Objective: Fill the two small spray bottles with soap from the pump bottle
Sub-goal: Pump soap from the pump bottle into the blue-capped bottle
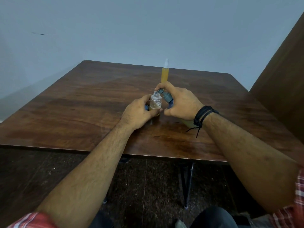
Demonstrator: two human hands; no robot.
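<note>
My left hand (139, 111) grips a small clear spray bottle (156, 101) with its cap off and a little amber soap in the bottom. My right hand (179, 102) holds the pump bottle, with fingers over its grey pump head (165, 94). The pump's spout sits right at the open neck of the small bottle. The pump bottle's body (189, 123) is mostly hidden under my right hand. A second small spray bottle (165, 74), full of amber soap and capped with a white sprayer, stands upright behind my hands. Something blue (146, 107) shows by my left fingers.
All of this sits on a brown wooden table (82, 104) against a pale wall. A brown panel (283, 71) rises at the right. The table's near edge runs across below my forearms, with dark floor and table legs (189, 183) under it.
</note>
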